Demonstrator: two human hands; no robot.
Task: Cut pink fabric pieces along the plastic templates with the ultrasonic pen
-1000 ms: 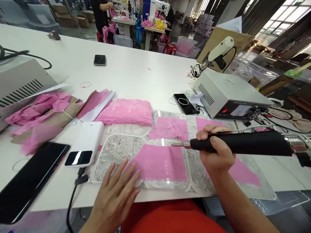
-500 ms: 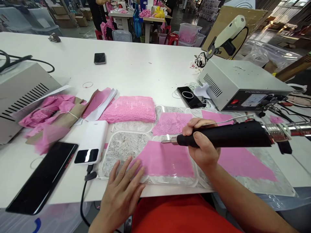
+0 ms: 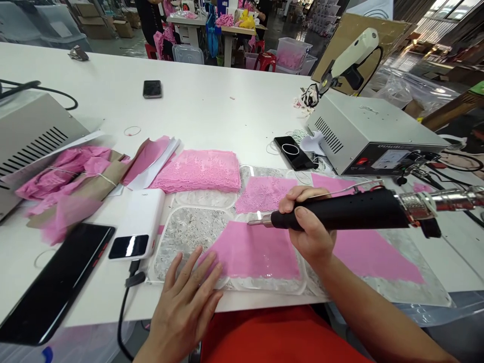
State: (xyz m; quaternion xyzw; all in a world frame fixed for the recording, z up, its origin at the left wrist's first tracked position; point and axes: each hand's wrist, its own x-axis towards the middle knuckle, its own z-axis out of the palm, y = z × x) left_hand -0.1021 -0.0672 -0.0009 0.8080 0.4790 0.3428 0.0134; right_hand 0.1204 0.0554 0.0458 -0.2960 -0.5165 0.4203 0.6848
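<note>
My right hand [image 3: 310, 222] is wrapped round a black handheld ultrasonic welder [image 3: 348, 209], its metal tip pointing left over the upper edge of a pink fabric piece [image 3: 260, 254]. Whether the tip touches the fabric I cannot tell. That piece lies under a clear template on a grey speckled mat [image 3: 192, 229]. My left hand [image 3: 192, 297] rests flat, fingers spread, on the left corner of the pink piece and the template. Behind them lies a smaller lace piece [image 3: 260, 194]. A further pink piece [image 3: 378, 257] sits to the right, partly behind my forearm.
A stack of pink lace [image 3: 196, 171] lies behind the mat. At left are a white power bank [image 3: 138, 222], a large black phone [image 3: 56, 277] and bundled pink fabric [image 3: 75, 176]. A grey control box [image 3: 374, 133] and another phone [image 3: 295, 151] stand at right.
The view has shifted slightly, so the table things sit a little further left. Both hands and the welder keep nearly the same place over the fabric.
</note>
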